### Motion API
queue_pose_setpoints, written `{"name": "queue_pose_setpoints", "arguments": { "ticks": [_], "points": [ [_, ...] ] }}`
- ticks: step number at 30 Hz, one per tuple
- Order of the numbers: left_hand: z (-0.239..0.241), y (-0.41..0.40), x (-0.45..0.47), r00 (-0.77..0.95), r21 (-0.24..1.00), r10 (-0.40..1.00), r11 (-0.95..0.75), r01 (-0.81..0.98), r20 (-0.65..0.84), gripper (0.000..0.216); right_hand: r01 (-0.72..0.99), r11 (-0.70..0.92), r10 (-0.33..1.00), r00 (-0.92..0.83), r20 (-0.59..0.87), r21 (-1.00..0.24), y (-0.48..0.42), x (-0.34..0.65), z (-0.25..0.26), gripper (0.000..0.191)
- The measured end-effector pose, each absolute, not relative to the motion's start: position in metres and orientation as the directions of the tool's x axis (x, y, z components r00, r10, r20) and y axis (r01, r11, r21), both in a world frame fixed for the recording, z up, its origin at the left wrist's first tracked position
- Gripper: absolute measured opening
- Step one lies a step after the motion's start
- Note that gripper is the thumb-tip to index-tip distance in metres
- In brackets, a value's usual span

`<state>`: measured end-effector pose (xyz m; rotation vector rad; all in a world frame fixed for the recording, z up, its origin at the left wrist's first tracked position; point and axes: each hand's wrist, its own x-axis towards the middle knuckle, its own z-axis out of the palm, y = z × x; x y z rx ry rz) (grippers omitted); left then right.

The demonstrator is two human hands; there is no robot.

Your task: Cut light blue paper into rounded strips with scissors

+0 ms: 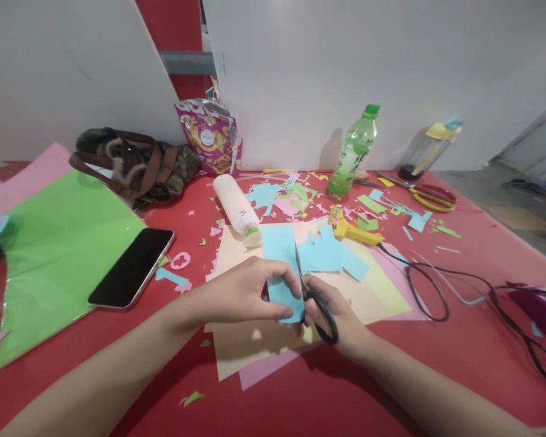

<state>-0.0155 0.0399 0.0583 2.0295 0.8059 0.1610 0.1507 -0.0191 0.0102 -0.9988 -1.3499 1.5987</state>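
Between the fingers and thumb of my left hand is an upright strip of blue paper. My right hand grips black-handled scissors, their blades pointing away from me along the right edge of the strip. Just right of the blades, more blue paper pieces lie on stacked cream, yellow and pink sheets. Whether the blades are closed is hard to make out, and part of the strip is hidden by my left fingers.
A white bottle lies beyond my hands. Right of it are a yellow glue gun with a black cord, a green drink bottle and larger scissors. A phone rests at left by green sheets. Paper scraps litter the red table.
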Motion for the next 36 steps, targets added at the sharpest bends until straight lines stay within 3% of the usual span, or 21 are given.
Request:
{"name": "queue_pose_setpoints", "arguments": {
  "ticks": [18, 27, 36],
  "points": [
    [0.0577, 0.0386, -0.0136, 0.76, 0.803, 0.614, -0.334, 0.494, -0.212, 0.019, -0.069, -0.113, 0.925, -0.371, -0.079, -0.991, -0.0192, 0.1506, 0.0096, 0.041],
    [0.0594, 0.0361, -0.0113, 0.797, 0.86, 0.573, -0.294, 0.418, -0.192, 0.018, 0.061, 0.074, 0.954, -0.295, 0.053, -0.995, -0.0171, 0.1516, 0.0147, 0.037],
    [0.0577, 0.0358, -0.0104, 0.798, 0.841, 0.58, -0.342, 0.42, -0.163, 0.017, 0.061, 0.074, 0.953, -0.297, 0.052, -0.995, -0.0179, 0.151, 0.0144, 0.037]
  ]
}}
